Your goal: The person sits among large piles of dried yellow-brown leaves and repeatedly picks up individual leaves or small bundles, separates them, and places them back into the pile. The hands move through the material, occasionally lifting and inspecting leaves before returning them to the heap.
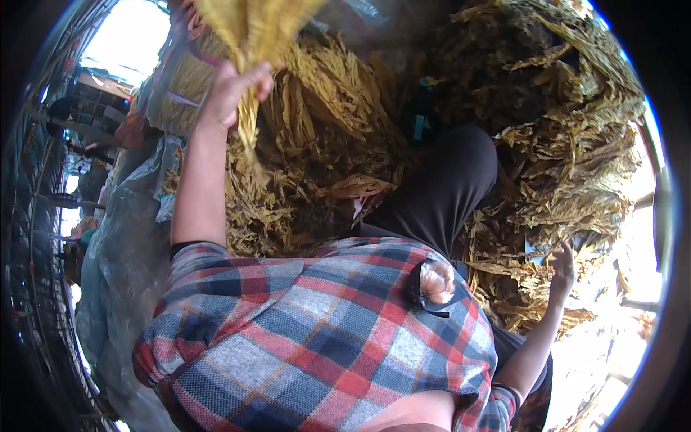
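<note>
My left hand (232, 94) is raised and grips a bunch of dried yellow-brown leaves (259, 27), which look like tobacco. The bunch fans out beyond my fist and is blurred at its top, while its narrow stem ends hang below my palm. Under it lies a heap of similar golden leaves (334, 92). My right hand (563, 264) is out to the right, its fingers apart and nothing visible in them. It hovers over or beside a large pile of dried leaves (577, 189); whether it touches them I cannot tell.
A bent knee in dark trousers (442, 183) rises between the leaf heaps. A dark object with a teal top (424, 108) stands beyond it. Clear plastic sheeting (129, 243) drapes along the left. A lattice wall (32, 227) borders that side, with a bright opening (127, 40) at upper left.
</note>
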Tool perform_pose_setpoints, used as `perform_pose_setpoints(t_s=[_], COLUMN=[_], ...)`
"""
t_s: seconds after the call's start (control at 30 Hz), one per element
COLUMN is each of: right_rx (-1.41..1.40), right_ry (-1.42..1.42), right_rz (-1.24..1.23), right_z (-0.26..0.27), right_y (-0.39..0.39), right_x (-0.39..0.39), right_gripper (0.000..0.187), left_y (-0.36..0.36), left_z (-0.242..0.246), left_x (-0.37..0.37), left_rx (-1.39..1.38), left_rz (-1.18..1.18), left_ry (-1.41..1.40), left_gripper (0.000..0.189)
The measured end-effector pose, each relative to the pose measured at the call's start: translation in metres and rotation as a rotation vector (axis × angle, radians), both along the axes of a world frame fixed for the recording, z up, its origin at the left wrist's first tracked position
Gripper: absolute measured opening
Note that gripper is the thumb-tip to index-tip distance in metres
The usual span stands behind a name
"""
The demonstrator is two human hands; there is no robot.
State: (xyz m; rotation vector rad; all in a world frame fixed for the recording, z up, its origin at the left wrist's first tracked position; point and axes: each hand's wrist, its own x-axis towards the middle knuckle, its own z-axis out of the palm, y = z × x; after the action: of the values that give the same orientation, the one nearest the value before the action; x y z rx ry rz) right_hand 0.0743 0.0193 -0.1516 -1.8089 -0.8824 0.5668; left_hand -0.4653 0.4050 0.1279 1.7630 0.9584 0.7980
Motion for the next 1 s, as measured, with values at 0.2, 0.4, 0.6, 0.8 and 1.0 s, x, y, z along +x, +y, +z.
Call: perform_pose_setpoints(t_s=[0.2, 0.4, 0.6, 0.8, 1.0], right_rx=[-0.163, -0.370, -0.507, -0.363, -0.632], right_ry=[0.005, -0.055, -0.142, -0.122, -0.190], right_rz=[-0.070, -0.113, -0.334, -0.324, -0.284], right_z=[-0.021, -0.049, -0.018, -0.068, 0.001], right_y=[-0.031, -0.049, -0.074, -0.110, -0.063], right_x=[0.008, -0.003, -0.023, -0.026, -0.063], right_gripper=[0.028, 0.028, 0.030, 0.022, 0.028], left_y=[0.069, 0.163, 0.157, 0.207, 0.283], left_z=[-0.068, -0.272, -0.249, -0.308, -0.342], left_x=[-0.027, -0.010, 0.033, 0.008, -0.010], left_rx=[0.394, -0.133, -0.115, 0.221, -0.079], left_rz=[0.859, 1.018, 0.989, 0.871, 0.517], left_ry=[0.057, 0.424, 0.858, 0.791, 1.316], left_gripper=[0.070, 0.087, 0.082, 0.074, 0.072])
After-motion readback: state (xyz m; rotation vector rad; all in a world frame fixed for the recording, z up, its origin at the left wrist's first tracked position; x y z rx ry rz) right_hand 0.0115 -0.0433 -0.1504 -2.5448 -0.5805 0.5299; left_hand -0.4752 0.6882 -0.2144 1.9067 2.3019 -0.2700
